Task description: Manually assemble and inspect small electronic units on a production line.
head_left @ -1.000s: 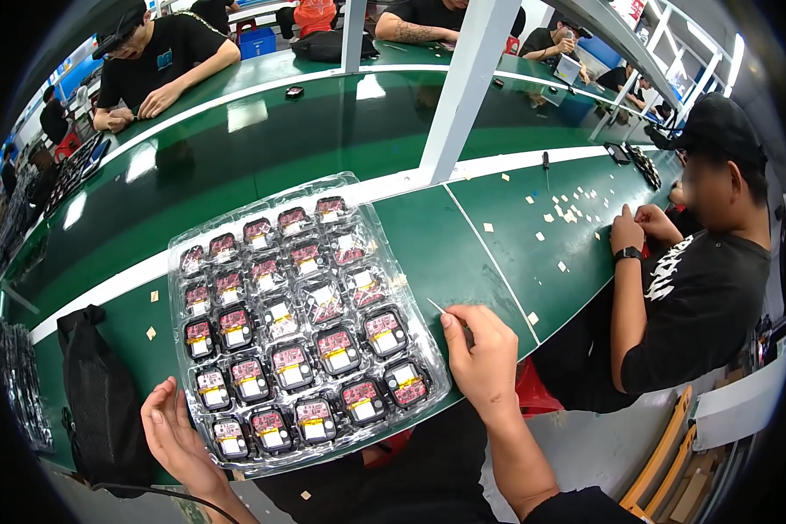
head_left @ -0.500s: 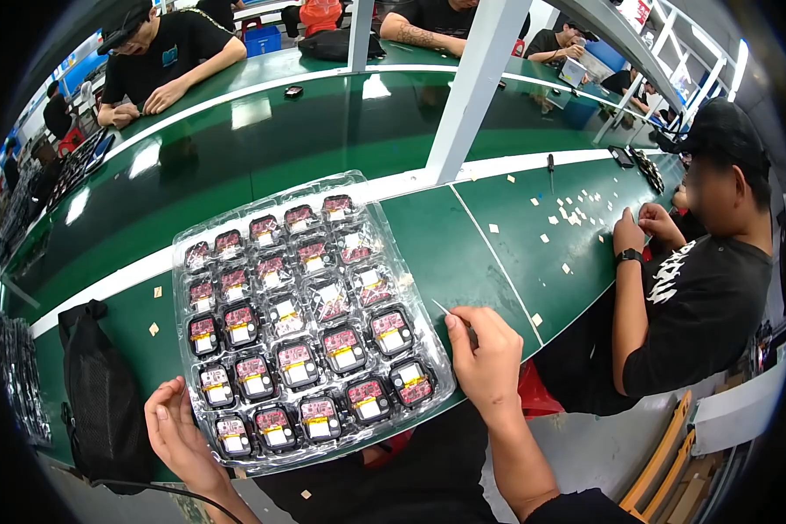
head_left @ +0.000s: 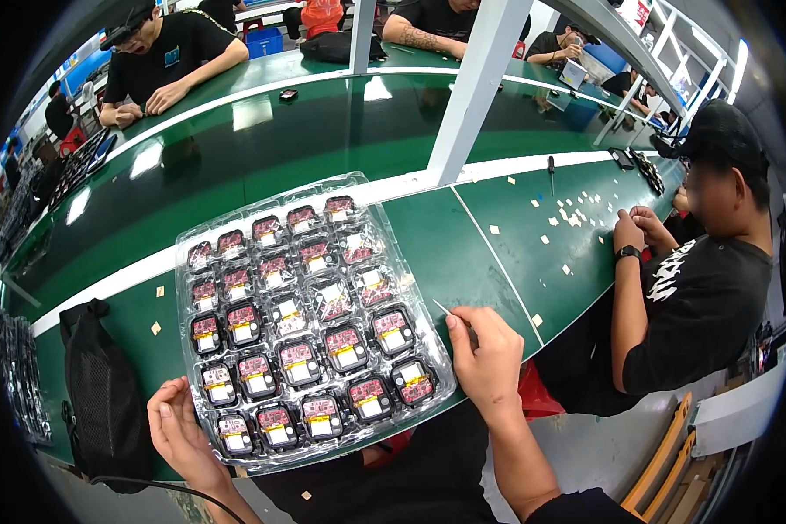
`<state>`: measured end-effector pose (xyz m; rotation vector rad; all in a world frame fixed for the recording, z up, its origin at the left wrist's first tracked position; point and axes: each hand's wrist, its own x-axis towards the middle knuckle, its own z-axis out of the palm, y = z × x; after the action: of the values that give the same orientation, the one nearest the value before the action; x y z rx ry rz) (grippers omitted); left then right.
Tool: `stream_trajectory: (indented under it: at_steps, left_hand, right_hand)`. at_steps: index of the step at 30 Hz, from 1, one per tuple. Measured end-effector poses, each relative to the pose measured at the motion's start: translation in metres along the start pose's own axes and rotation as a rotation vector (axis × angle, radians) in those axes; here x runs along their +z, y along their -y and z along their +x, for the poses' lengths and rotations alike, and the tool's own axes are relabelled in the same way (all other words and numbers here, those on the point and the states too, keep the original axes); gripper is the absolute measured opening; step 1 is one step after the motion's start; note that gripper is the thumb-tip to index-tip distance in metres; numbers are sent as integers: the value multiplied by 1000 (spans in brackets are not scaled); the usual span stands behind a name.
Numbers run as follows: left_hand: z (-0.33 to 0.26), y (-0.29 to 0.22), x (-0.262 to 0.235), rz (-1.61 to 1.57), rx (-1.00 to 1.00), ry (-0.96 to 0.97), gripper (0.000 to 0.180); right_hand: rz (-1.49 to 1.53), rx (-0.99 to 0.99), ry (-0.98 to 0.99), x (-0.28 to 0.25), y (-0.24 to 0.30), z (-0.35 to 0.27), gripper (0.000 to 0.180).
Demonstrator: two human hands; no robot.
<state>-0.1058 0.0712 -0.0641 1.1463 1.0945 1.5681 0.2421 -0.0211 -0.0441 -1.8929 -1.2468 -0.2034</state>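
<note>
A clear plastic tray lies tilted before me, its near edge over the front of the green bench. Rows of black square device housings fill its pockets, with red circuit boards, white blocks and yellow tape inside. Several far ones look hazy under clear film. My left hand holds the tray's near left edge with curled fingers; part of its grip is hidden. To the right of the tray, my right hand pinches a thin pointed metal tool. Its tip points toward the tray without touching a housing; the rest is hidden.
A black mesh bag lies at the left. Small pale squares and a screwdriver are scattered on the bench at right, near a co-worker. A white post rises behind the tray. Other people sit across.
The view has shifted very slightly, so the tray and my left hand appear a little farther right. My right hand keeps its pinch on the pointed tool.
</note>
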Motion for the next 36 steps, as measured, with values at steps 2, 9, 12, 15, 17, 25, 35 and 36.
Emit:
stream_trajectory:
  at_steps: [2,9,12,15,17,25,35,36]
  left_hand:
    - [-1,0,0,-34,15,18,31]
    - [-1,-1,1,7,0,12,31]
    - [-1,-3,2,-14,18,26,31]
    - [1,0,1,-8,12,18,31]
    - [-1,0,0,6,14,11,30]
    - [0,-1,0,-14,34,54,32]
    - [-1,-5,5,-15,24,23,29]
    - [-1,-4,3,-15,23,23,29]
  right_hand:
    - [-6,-1,5,-1,-1,-1,6]
    - [-5,1,13,1,-3,0,6]
    - [11,-17,-6,1,-3,-2,6]
    - [6,-11,2,1,-1,1,6]
    - [-9,-7,17,0,-1,-1,6]
    - [6,18,32,-3,3,0,7]
    - [4,-9,20,-1,-1,-1,7]
    - [9,-2,12,-1,-2,-2,7]
